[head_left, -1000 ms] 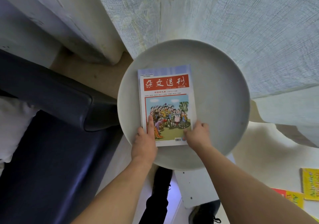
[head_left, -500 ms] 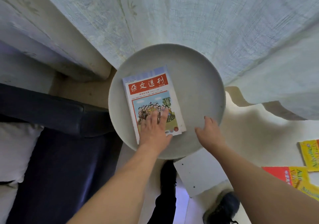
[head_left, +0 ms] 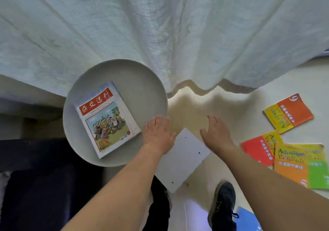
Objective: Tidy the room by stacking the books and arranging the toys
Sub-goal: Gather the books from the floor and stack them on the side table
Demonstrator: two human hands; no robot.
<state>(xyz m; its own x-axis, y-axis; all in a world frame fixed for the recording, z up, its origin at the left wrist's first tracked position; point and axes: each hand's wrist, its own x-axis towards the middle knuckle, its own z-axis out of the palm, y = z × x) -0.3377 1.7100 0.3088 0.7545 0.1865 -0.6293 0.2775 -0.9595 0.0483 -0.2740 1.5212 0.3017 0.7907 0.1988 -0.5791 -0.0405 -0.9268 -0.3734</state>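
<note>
Magazine [head_left: 106, 119] lies flat on the round table [head_left: 142, 81], skewed, nothing holding it. Left hand [head_left: 158, 132] hovers at the table's right rim, fingers spread and empty; right hand [head_left: 216, 132] hangs over the floor right of the table, fingers loosely extended, also empty. Three books [head_left: 288, 113] [head_left: 259, 149] [head_left: 300, 164] lie scattered on the floor well right of the table. Stacking looks barely begun, one item placed. Next, probably, a reach right and down for a floor book, then carrying it onto the magazine.
</note>
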